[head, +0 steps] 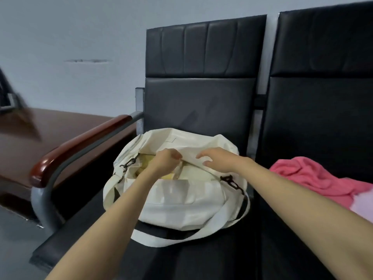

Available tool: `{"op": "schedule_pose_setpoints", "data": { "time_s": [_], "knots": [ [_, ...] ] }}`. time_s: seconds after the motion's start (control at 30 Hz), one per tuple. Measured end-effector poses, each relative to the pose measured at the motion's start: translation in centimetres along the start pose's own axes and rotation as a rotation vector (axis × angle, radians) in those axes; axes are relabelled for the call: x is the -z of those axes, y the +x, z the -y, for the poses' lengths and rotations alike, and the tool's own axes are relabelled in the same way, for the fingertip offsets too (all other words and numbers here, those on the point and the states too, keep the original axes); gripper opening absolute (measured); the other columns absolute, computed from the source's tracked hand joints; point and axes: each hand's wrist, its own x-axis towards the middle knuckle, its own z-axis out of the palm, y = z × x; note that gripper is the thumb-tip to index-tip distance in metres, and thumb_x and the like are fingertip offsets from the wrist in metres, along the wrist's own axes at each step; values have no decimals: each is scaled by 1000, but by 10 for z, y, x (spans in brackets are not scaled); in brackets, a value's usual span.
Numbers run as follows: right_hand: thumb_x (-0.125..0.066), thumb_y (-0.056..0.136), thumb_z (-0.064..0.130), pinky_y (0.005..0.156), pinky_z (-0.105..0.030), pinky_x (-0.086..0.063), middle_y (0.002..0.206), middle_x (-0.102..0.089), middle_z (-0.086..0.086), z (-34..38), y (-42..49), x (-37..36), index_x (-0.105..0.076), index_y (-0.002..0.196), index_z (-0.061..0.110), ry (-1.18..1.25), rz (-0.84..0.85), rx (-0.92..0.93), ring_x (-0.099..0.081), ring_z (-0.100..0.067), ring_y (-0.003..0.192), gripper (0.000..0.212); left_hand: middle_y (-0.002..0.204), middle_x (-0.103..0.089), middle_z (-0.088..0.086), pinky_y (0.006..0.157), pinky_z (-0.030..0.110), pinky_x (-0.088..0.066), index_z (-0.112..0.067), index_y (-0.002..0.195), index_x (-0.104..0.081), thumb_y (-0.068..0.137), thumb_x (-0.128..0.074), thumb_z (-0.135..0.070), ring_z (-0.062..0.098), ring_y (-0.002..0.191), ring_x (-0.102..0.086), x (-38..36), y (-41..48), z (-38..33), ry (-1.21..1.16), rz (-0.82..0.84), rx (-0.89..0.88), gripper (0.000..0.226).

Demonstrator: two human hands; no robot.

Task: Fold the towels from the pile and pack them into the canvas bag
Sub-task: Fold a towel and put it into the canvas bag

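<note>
- Cream canvas bag (181, 201) sits on the black padded seat (201, 263), its mouth partly open, with a yellow towel (150, 159) showing inside.
- Your left hand (165, 160) is curled into a fist, gripping the bag's fabric at the opening.
- Your right hand (218, 160) rests loose-fingered on the bag's far flap, gripping nothing.
- Pink towel (314, 178) lies crumpled on the neighbouring chair (323, 118) to your right, apart from the bag.

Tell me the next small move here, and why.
Probably the right hand should leave the canvas bag and reach for the crumpled pink towel on the next seat. A yellow towel already lies inside, the left hand grips the bag's mouth, and the pink one is unfolded.
</note>
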Motion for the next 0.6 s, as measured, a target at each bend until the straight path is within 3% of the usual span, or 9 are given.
{"op": "schedule_pose_setpoints", "data": {
  "time_s": [0.3, 0.47, 0.6],
  "knots": [
    [-59, 94, 18, 97, -25, -43, 120, -64, 3, -54, -242, 70, -63, 124, 19, 128, -226, -269, -58, -13, 111, 30, 114, -67, 4, 76, 22, -44, -9, 112, -68, 89, -59, -8, 19, 108, -61, -82, -94, -170, -90, 166, -317, 25],
    [-59, 94, 17, 91, -23, -45, 109, -64, 8, -92, -377, 74, -65, 117, 22, 238, -361, -455, -59, -9, 101, 24, 118, -66, 4, 84, 18, -41, -9, 114, -68, 89, -58, -8, 15, 108, -58, -146, -144, -248, -101, 287, -432, 27],
    [-61, 94, 17, 87, -18, -42, 116, -65, 2, -127, -447, 60, -66, 116, 18, 272, -414, -596, -60, -14, 103, 23, 124, -62, 4, 94, 28, -46, -8, 118, -64, 91, -57, -9, 20, 113, -58, -197, -176, -287, -144, 394, -445, 28]
  ]
}}
